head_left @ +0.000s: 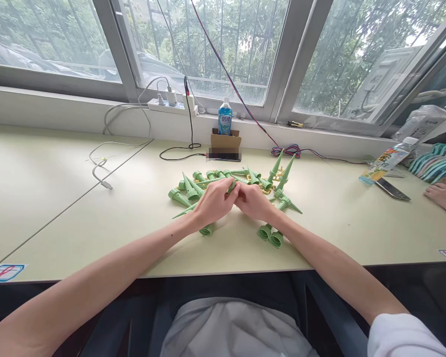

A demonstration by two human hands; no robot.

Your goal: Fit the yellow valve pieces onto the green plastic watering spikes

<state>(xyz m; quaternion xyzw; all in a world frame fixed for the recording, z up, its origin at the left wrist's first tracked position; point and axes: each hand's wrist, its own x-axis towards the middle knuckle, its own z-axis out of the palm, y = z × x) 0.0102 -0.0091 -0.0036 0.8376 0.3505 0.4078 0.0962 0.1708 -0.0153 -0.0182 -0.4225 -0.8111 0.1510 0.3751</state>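
My left hand and my right hand meet over the middle of the table, fingers closed together around a green plastic watering spike. Only a small part of it shows between the fingers. More green watering spikes lie around and behind the hands, such as one with a pointed tip on the left. Two threaded open ends face me beside my right forearm, and another threaded end shows below my left hand. Small yellow plastic parts lie among the spikes at the right.
At the back, a blue-labelled bottle stands in a cardboard box. Cables run from a power strip. To the right are a tilted drink bottle, a phone, a stack of hangers and another person's hand.
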